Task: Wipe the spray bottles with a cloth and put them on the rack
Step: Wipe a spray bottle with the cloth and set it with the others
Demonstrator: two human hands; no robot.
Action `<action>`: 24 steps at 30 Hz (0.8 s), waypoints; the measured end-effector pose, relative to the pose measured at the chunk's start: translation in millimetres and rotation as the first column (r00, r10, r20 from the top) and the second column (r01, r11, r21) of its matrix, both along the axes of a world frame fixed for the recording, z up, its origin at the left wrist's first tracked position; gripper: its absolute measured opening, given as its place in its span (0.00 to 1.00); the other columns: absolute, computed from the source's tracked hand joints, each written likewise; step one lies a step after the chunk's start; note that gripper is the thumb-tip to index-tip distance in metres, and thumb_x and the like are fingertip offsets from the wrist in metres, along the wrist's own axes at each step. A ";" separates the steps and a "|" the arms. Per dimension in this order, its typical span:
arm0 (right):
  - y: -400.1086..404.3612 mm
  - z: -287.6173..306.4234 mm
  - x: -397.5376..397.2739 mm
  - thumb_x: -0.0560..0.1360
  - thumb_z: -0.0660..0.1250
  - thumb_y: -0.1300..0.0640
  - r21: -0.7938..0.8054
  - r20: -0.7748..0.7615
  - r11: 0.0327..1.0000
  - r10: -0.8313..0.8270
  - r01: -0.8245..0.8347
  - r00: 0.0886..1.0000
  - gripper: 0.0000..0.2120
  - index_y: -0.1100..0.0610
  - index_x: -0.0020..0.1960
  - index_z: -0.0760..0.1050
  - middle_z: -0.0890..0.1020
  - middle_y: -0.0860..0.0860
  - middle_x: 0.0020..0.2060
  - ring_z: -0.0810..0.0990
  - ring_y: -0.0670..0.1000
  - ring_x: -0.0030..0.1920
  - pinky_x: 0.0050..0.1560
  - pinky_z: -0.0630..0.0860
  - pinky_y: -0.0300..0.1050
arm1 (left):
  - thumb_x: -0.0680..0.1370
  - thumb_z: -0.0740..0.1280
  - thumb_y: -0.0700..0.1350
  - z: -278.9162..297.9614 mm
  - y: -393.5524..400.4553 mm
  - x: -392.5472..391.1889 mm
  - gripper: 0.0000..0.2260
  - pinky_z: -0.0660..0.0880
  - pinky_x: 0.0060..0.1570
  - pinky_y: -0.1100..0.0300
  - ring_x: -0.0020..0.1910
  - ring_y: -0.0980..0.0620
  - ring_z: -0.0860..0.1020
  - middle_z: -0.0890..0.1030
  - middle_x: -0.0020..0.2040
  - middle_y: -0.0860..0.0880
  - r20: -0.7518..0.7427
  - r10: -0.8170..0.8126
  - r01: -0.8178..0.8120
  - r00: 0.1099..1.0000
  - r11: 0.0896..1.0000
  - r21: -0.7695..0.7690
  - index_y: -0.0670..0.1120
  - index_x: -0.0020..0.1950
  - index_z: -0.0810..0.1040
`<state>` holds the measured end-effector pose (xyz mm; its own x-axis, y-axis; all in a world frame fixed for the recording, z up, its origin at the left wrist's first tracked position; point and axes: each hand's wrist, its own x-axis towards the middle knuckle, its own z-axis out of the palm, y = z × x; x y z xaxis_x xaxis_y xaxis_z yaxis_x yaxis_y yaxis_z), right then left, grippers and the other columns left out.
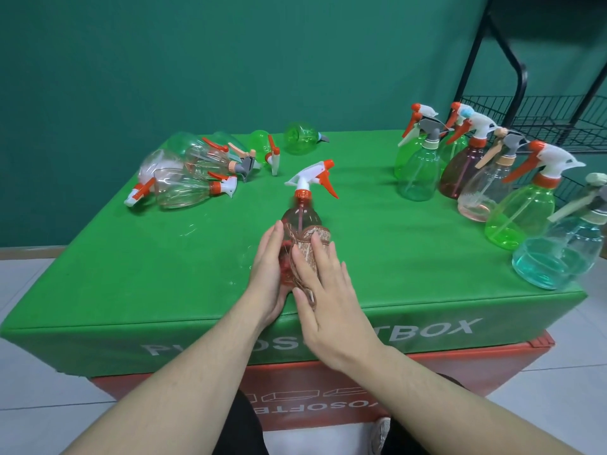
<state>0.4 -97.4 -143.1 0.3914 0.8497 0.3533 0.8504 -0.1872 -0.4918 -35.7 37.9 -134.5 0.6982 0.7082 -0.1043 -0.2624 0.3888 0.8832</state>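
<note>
Your left hand (267,274) cradles the red-tinted spray bottle (300,221) from its left side, fingers straight and laid along the plastic, so it carries the bottle without curling round it. Your right hand (323,300) lies flat over the bottle's front with its fingers spread, pressing a brown patterned cloth (312,244) against the body; the cloth wraps part of the belly and a frayed edge shows under your palm. The bottle stands close to upright above the near middle of the green box top (377,257), its white head with orange trigger (317,177) pointing right and away from you. To the far left, a heap of clear and green bottles (193,174) lies on its side, heads pointing different ways, with a single green bottle (300,139) lying apart near the back edge. On the right, a cluster of upright bottles (486,178) stands in green, pink, dark red and pale blue, running from the back toward the near right corner. Beyond that cluster, the black wire rack (558,123) stands off the box against the green wall. The green box sits on an orange box (361,389) on the floor.
</note>
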 end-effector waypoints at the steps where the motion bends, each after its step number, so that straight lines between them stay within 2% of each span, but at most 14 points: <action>1: -1.0 -1.3 0.5 0.83 0.44 0.44 0.011 0.018 1.000 0.001 -0.001 1.000 0.28 0.42 0.81 0.42 0.36 0.44 0.81 0.33 0.50 0.80 0.81 0.43 0.57 | 0.82 0.64 0.61 -1.6 0.5 0.8 0.25 0.76 0.67 0.42 0.62 0.40 0.82 0.83 0.63 0.39 -0.011 -0.024 0.024 1.000 1.000 0.005 0.44 0.72 0.74; 4: -0.7 -2.8 3.9 0.83 0.47 0.45 0.050 0.038 0.999 -0.001 -0.001 0.999 0.28 0.45 0.82 0.48 0.39 0.45 0.82 0.34 0.52 0.81 0.81 0.45 0.55 | 0.78 0.65 0.65 -4.2 1.1 2.3 0.33 0.72 0.71 0.40 0.66 0.39 0.80 0.81 0.66 0.38 -0.023 -0.080 0.080 0.996 0.997 -0.001 0.43 0.74 0.73; 7: 3.9 1.2 6.7 0.83 0.47 0.45 0.065 0.043 0.998 -0.003 0.000 0.999 0.28 0.47 0.82 0.50 0.40 0.46 0.82 0.34 0.52 0.81 0.81 0.44 0.53 | 0.76 0.67 0.63 -5.3 2.3 2.3 0.33 0.72 0.71 0.41 0.67 0.40 0.79 0.81 0.66 0.39 -0.010 -0.083 0.083 0.996 0.996 0.009 0.43 0.74 0.74; 11: 19.3 19.3 12.9 0.82 0.45 0.44 0.080 -0.022 0.997 -0.021 0.023 1.000 0.30 0.48 0.82 0.51 0.42 0.47 0.82 0.36 0.50 0.81 0.79 0.38 0.43 | 0.76 0.68 0.62 -4.3 1.7 2.3 0.31 0.73 0.69 0.44 0.67 0.43 0.79 0.82 0.67 0.42 -0.009 -0.095 0.095 0.995 0.995 0.013 0.45 0.74 0.74; 14: 34.7 36.5 21.5 0.83 0.46 0.45 0.109 -0.072 0.993 -0.040 0.047 0.997 0.28 0.50 0.82 0.55 0.49 0.51 0.83 0.43 0.51 0.82 0.80 0.40 0.43 | 0.81 0.64 0.57 -4.9 2.2 2.4 0.24 0.78 0.60 0.52 0.64 0.46 0.81 0.83 0.65 0.44 -0.005 -0.076 0.076 0.997 0.997 0.023 0.45 0.73 0.75; 17: 46.1 51.0 29.2 0.84 0.48 0.48 0.108 -0.139 0.992 -0.045 0.060 0.989 0.26 0.51 0.81 0.59 0.54 0.51 0.82 0.51 0.51 0.81 0.81 0.48 0.47 | 0.84 0.58 0.56 -4.1 2.3 1.5 0.20 0.79 0.47 0.54 0.53 0.51 0.85 0.86 0.56 0.48 -0.024 -0.097 0.097 0.995 0.995 0.019 0.47 0.70 0.78; 20: 55.0 57.3 32.7 0.85 0.49 0.49 0.094 -0.239 0.990 -0.079 0.104 0.968 0.23 0.46 0.80 0.60 0.54 0.47 0.82 0.60 0.54 0.78 0.79 0.54 0.46 | 0.85 0.57 0.56 -3.3 2.3 0.3 0.19 0.80 0.44 0.52 0.46 0.50 0.85 0.87 0.51 0.49 -0.035 -0.094 0.094 0.995 0.996 -0.007 0.49 0.69 0.78; 24: 58.7 54.6 26.5 0.86 0.51 0.49 0.090 -0.268 0.984 -0.123 0.152 0.956 0.23 0.45 0.80 0.61 0.55 0.46 0.82 0.64 0.55 0.75 0.75 0.56 0.44 | 0.85 0.58 0.55 -6.1 2.9 -0.5 0.21 0.80 0.43 0.54 0.49 0.50 0.85 0.86 0.55 0.47 -0.023 -0.061 0.060 0.998 0.997 -0.040 0.47 0.73 0.75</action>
